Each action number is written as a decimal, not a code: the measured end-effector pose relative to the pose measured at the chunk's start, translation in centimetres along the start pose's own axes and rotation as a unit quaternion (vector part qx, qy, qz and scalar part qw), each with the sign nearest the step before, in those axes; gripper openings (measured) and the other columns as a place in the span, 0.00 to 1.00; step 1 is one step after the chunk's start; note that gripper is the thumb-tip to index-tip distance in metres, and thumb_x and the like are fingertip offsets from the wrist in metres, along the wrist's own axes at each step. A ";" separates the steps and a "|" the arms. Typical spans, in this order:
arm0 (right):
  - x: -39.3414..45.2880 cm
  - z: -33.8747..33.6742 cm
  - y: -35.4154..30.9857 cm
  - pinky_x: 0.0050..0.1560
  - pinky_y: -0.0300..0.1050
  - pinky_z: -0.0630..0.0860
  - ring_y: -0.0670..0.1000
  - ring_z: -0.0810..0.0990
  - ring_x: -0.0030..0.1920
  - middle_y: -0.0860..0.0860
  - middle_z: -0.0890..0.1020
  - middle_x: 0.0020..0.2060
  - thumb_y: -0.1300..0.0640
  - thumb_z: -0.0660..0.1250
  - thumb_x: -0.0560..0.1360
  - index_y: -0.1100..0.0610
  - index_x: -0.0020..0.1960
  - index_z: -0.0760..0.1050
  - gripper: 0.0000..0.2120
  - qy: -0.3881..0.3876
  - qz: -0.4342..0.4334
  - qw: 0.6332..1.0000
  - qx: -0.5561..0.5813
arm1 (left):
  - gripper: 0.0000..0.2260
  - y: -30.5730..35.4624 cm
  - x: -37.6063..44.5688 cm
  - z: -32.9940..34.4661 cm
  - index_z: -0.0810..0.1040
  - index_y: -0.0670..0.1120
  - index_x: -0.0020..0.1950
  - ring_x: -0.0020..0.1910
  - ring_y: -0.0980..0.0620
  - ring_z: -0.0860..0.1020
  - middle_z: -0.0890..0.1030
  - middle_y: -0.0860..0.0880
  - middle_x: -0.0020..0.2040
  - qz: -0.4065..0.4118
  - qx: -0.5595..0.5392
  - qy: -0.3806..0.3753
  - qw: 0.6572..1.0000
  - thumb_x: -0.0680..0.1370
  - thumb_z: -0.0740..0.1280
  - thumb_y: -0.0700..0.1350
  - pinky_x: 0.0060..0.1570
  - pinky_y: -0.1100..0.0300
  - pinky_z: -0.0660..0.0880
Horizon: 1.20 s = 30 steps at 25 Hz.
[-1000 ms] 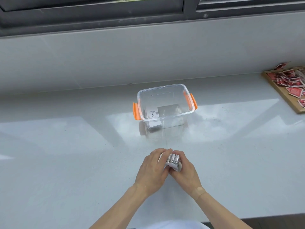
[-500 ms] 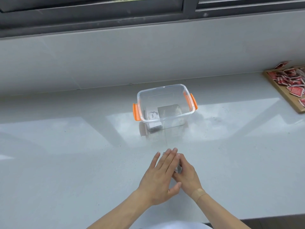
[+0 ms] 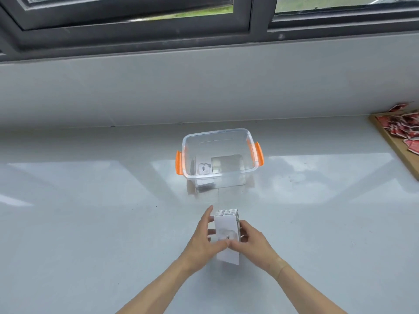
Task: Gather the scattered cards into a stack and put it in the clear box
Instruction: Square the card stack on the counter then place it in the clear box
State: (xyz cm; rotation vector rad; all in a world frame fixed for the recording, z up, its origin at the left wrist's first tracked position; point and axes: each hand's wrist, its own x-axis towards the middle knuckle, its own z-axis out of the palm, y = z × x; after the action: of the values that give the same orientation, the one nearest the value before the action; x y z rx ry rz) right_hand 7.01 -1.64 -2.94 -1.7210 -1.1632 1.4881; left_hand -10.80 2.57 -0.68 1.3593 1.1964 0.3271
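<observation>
1. The stack point(image 3: 227, 232) is clasped between the left hand point(image 3: 202, 240) and the right hand point(image 3: 251, 242), just above the counter point(image 3: 90, 223), near the box point(image 3: 218, 155) but not yet in it.
2. A fan-out or spill is judged likely if the squeeze is loosened, since the cards look slick.
3. The box rim could be clipped on entry; cards already lie inside.
4. The counter is seen to be glossy and pale, under a window point(image 3: 136, 14); a tray point(image 3: 394, 141) of red packets sits far right.

Bare forearms, plaster point(image 3: 281, 266) on right wrist
</observation>
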 end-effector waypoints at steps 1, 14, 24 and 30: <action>0.0 -0.9 -0.1 0.46 0.47 0.81 0.46 0.82 0.42 0.46 0.85 0.45 0.45 0.74 0.65 0.41 0.51 0.76 0.16 -0.018 0.007 1.000 0.013 | 0.36 0.2 0.3 0.1 0.60 0.61 0.72 0.59 0.56 0.78 0.73 0.57 0.65 -0.029 -0.047 -0.022 0.998 0.68 0.73 0.53 0.60 0.57 0.75; 2.9 -10.9 -8.4 0.45 0.47 0.78 0.46 0.81 0.46 0.41 0.83 0.46 0.37 0.62 0.73 0.43 0.54 0.77 0.15 0.072 -0.124 0.987 -0.069 | 0.23 9.8 3.3 -2.5 0.73 0.50 0.59 0.47 0.49 0.83 0.85 0.47 0.50 -0.025 -0.114 0.009 0.993 0.64 0.70 0.49 0.44 0.57 0.79; 15.2 -11.8 -9.6 0.75 0.60 0.54 0.54 0.48 0.77 0.49 0.56 0.77 0.35 0.46 0.78 0.50 0.77 0.51 0.33 0.137 -0.227 0.894 -0.361 | 0.13 16.0 15.3 -8.2 0.73 0.51 0.51 0.35 0.51 0.79 0.81 0.48 0.43 -0.122 -0.008 0.141 0.982 0.69 0.71 0.47 0.44 0.55 0.77; 16.2 -11.3 -8.7 0.75 0.63 0.52 0.50 0.48 0.77 0.44 0.52 0.78 0.31 0.47 0.76 0.43 0.77 0.46 0.34 0.145 -0.232 0.913 -0.304 | 0.17 13.1 19.4 -6.4 0.70 0.49 0.56 0.41 0.49 0.78 0.81 0.47 0.47 -0.189 0.022 0.106 0.976 0.70 0.69 0.48 0.42 0.56 0.76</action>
State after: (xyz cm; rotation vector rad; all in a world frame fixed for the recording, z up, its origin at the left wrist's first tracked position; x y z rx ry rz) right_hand 15.87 17.92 -0.70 -1.7762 -1.8270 0.5842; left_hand -1.96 24.85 3.05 1.1226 1.6175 0.1766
